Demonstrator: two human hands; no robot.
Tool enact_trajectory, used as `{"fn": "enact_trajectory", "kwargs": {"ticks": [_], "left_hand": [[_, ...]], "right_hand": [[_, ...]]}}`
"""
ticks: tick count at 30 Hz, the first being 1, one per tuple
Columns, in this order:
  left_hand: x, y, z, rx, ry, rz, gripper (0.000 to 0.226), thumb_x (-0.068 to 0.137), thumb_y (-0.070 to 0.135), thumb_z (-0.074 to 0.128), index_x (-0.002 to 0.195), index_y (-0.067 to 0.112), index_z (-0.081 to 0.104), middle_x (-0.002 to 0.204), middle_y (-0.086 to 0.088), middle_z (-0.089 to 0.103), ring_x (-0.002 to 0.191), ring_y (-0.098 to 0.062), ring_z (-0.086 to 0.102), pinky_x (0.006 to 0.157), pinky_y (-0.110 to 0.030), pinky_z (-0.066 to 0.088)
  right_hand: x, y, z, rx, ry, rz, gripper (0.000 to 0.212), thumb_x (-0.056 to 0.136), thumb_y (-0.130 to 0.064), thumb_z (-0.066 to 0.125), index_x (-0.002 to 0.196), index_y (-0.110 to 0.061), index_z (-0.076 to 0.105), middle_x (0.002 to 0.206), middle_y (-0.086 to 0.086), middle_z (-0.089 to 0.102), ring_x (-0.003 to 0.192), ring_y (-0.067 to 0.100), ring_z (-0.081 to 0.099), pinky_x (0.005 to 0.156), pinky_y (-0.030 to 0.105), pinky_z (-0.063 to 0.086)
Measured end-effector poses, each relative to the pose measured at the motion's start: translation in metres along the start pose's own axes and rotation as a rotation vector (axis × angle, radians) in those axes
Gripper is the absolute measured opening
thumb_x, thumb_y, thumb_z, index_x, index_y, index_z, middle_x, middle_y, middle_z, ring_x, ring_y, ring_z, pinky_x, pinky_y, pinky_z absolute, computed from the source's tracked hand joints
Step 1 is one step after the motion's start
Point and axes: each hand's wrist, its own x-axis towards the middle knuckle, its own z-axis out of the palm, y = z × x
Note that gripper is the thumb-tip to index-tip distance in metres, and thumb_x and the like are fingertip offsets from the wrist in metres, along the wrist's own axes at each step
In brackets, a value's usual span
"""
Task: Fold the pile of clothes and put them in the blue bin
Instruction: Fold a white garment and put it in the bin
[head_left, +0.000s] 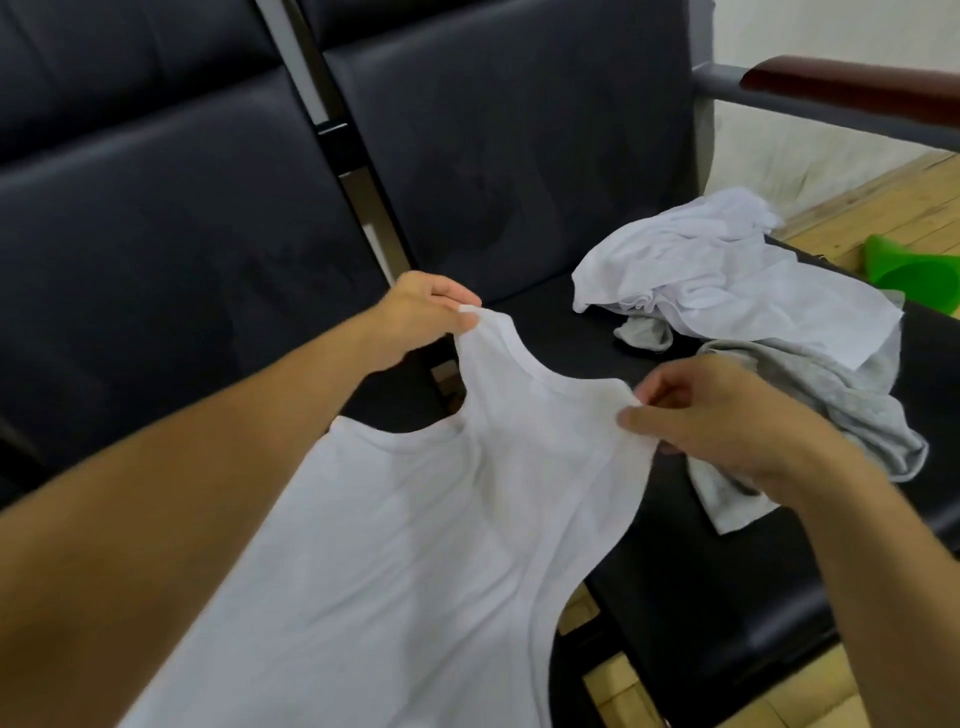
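A white sleeveless top (415, 519) hangs spread between my two hands over the front edge of a dark seat. My left hand (421, 317) pinches the tip of its left shoulder strap. My right hand (717, 415) pinches the right shoulder strap between thumb and fingers. On the seat to the right lies the pile: a crumpled white garment (727, 280), a grey garment (831, 410) beside my right hand, and a small grey piece (644, 332). No blue bin is in view.
Dark padded seats (182, 234) run across the view, split by a metal divider (353, 156). An armrest with a dark red pad (852, 88) is at the upper right. A green plastic object (914, 270) stands on the wooden floor (883, 208).
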Motion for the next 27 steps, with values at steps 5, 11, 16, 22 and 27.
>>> {"fn": "enact_trajectory", "kwargs": {"ticks": [5, 11, 16, 22, 27], "left_hand": [[-0.077, -0.044, -0.117, 0.117, -0.315, -0.068, 0.027, 0.087, -0.003, 0.068, 0.105, 0.017, 0.073, 0.109, -0.009, 0.074, 0.104, -0.022, 0.069, 0.091, -0.034, 0.054], [-0.141, -0.107, -0.178, 0.512, -0.439, -0.321, 0.036, 0.096, -0.004, 0.056, 0.111, 0.027, 0.067, 0.115, 0.005, 0.072, 0.111, -0.011, 0.066, 0.097, -0.025, 0.052], [-0.107, -0.13, -0.106, 0.916, -0.344, 0.016, 0.059, 0.092, 0.015, 0.055, 0.143, 0.04, 0.04, 0.15, 0.013, 0.039, 0.133, -0.009, 0.042, 0.112, -0.03, 0.036], [-0.059, -0.129, -0.034, 0.809, -0.461, 0.093, 0.033, 0.089, 0.024, 0.057, 0.114, 0.046, 0.051, 0.117, 0.004, 0.053, 0.108, -0.021, 0.051, 0.09, -0.044, 0.049], [-0.067, -0.14, -0.048, 0.631, -0.28, 0.06, 0.025, 0.091, 0.008, 0.051, 0.082, 0.031, 0.055, 0.09, 0.0, 0.061, 0.08, -0.022, 0.06, 0.07, -0.038, 0.053]], "right_hand": [[-0.039, -0.056, 0.061, 0.196, -0.54, -0.286, 0.011, 0.08, -0.013, 0.081, 0.081, -0.013, 0.069, 0.081, 0.007, 0.073, 0.071, 0.014, 0.067, 0.069, 0.025, 0.054], [-0.049, -0.039, 0.1, -0.219, -0.807, -0.237, 0.044, 0.081, -0.04, 0.079, 0.12, -0.029, 0.062, 0.119, -0.009, 0.063, 0.106, 0.013, 0.064, 0.095, 0.035, 0.055], [-0.05, -0.004, 0.124, -0.783, -0.61, 0.06, 0.094, 0.077, -0.044, 0.079, 0.149, -0.018, 0.024, 0.15, 0.004, 0.03, 0.136, 0.024, 0.037, 0.111, 0.038, 0.039], [-0.043, 0.0, 0.139, -0.763, -0.477, 0.068, 0.022, 0.094, -0.031, 0.063, 0.105, -0.023, 0.045, 0.112, -0.001, 0.05, 0.107, 0.017, 0.058, 0.086, 0.027, 0.05], [-0.029, -0.005, 0.14, -0.683, -0.343, -0.037, 0.006, 0.098, -0.023, 0.055, 0.103, -0.021, 0.053, 0.098, -0.004, 0.056, 0.087, 0.013, 0.061, 0.074, 0.028, 0.055]]}}
